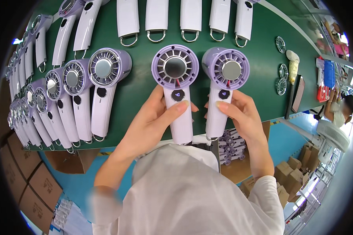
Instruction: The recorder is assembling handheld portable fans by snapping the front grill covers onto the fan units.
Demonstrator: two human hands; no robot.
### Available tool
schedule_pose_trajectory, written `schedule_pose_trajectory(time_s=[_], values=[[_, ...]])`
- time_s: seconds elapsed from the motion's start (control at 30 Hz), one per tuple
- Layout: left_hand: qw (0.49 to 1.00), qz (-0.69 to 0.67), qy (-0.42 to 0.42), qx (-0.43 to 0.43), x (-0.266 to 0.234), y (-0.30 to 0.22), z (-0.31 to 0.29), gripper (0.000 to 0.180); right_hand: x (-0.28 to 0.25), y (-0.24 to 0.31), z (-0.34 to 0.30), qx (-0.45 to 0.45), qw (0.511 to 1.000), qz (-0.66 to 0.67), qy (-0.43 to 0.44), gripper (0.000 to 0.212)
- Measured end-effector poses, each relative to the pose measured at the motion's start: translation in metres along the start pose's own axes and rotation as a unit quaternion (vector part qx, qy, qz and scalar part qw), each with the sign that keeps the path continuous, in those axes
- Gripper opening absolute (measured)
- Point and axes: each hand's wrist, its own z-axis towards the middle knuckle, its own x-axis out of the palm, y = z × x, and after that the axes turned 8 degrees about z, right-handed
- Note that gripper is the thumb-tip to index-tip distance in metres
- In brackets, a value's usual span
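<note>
My left hand point(157, 117) is closed round the white handle of a purple-headed handheld fan point(178, 113), its thumb lying below the small round display. A second handheld fan point(215, 117) of the same kind is gripped by my right hand point(241, 113), the thumb just under its display. Both fans stand side by side, heads away from me, with the displays lit. Red shows inside each head at the bottom. The left fan's head lacks the silver outer ring seen on the finished-looking fan point(102, 68) lying to its left.
Rows of similar fans point(72, 78) cover the left and far side of the green table point(145, 58). Loose silver rings point(281, 86) and a phone-like slab point(298, 94) lie at the right. Below the table edge, a carton point(245, 172) holds more fans. A pedestal fan point(333, 135) stands right.
</note>
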Motion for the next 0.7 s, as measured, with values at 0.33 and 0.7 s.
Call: schedule_pose_trajectory(time_s=[0.33, 0.7], values=[[0.999, 0.005, -0.013, 0.047, -0.004, 0.004, -0.004, 0.037, -0.025, 0.015, -0.028, -0.024, 0.998, 0.017, -0.047, 0.055], [0.999, 0.008, 0.008, 0.039, -0.013, 0.007, -0.001, 0.042, -0.103, 0.050, -0.133, -0.344, 0.929, -0.067, -0.120, 0.052]])
